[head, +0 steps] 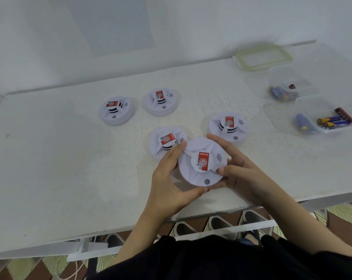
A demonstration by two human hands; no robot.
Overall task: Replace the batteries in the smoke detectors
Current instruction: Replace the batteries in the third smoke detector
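**Smoke detector, held in both hands**

Item one: a white smoke detector (201, 178), red label up, near the front edge of the white table (70, 158). We list the left hand (169, 178) curled round its left rim and the right hand (239, 174) gripping its right rim, thumb on top.

Four more detectors lie behind:
- one beside the left fingers (168, 141)
- one past the right fingers (228, 126)
- two farther back (161, 102) (116, 111)

Far right: two clear tubs (312, 106) (282, 75) holding batteries (332, 121), and a green-rimmed lid (263, 57).
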